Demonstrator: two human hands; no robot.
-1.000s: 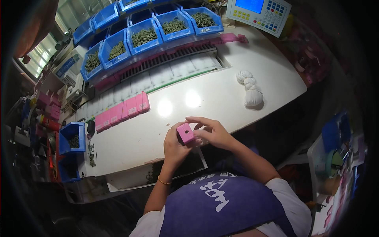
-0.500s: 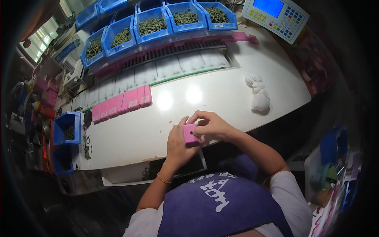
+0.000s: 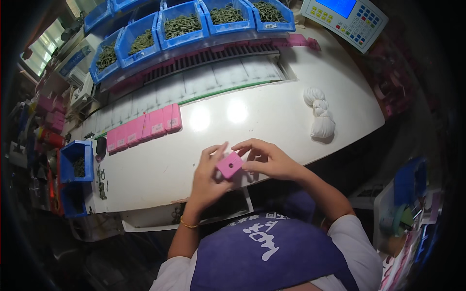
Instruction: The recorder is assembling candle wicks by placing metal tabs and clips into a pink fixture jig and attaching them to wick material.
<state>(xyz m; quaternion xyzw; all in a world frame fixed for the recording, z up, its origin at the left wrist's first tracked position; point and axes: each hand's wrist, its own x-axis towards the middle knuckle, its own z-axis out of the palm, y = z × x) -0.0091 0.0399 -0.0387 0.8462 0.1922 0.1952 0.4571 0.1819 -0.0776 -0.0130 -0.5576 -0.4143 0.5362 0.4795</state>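
Note:
A small pink box (image 3: pixel 225 169) with a round dark hole in its end face is in my left hand (image 3: pixel 206 180), gripped between thumb and fingers just above the table's near edge. Close by on its right is my right hand (image 3: pixel 272 161), its fingers apart and curved. The right thumb tip is at the box's corner; whether it touches cannot be told. Farther left, several pink boxes (image 3: pixel 145 127) of a like kind stand side by side in a row, with pale labels on their near ends.
Blue bins (image 3: pixel 182 28) of dark green, coiled pieces line the back. A counting scale (image 3: pixel 347 22) with keypad stands back right. A knotted white cloth bundle (image 3: pixel 321 114) lies at the right. More blue bins (image 3: pixel 76 161) hang at the left edge. A drawer (image 3: pixel 160 224) juts out below the table.
The pink box has shifted slightly left and turned in my left hand. My right hand's fingers have loosened and spread away from the box. The view has also shifted a little.

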